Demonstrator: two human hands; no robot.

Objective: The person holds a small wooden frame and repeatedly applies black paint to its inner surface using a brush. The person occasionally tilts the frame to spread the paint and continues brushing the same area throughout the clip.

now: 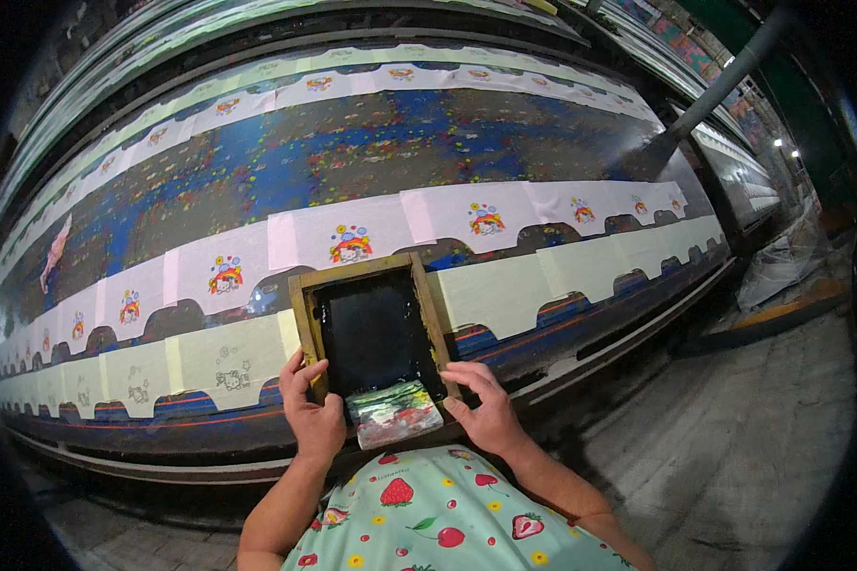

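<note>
A wooden screen-printing frame [296, 300] lies over the row of pale yellow fabric pieces at the table's near edge. Dark ink covers its mesh [368, 328]. My left hand [313, 410] grips the frame's left rail, and my right hand [487, 405] pinches the right rail near its close corner. Between the hands, a paint-smeared squeegee [395, 415] leans at the frame's near end. Left of the frame, a pale yellow piece [203, 364] bears a black outline drawing. The pale yellow piece [482, 300] to the right shows no print.
The long printing table [428, 153] is stained with ink. Pinkish-white pieces [378, 214] with coloured rainbow prints form a row beyond the frame, with further rows behind. A grey post [728, 75] rises at the right. Wrapped plastic [782, 257] sits beside the floor [714, 421].
</note>
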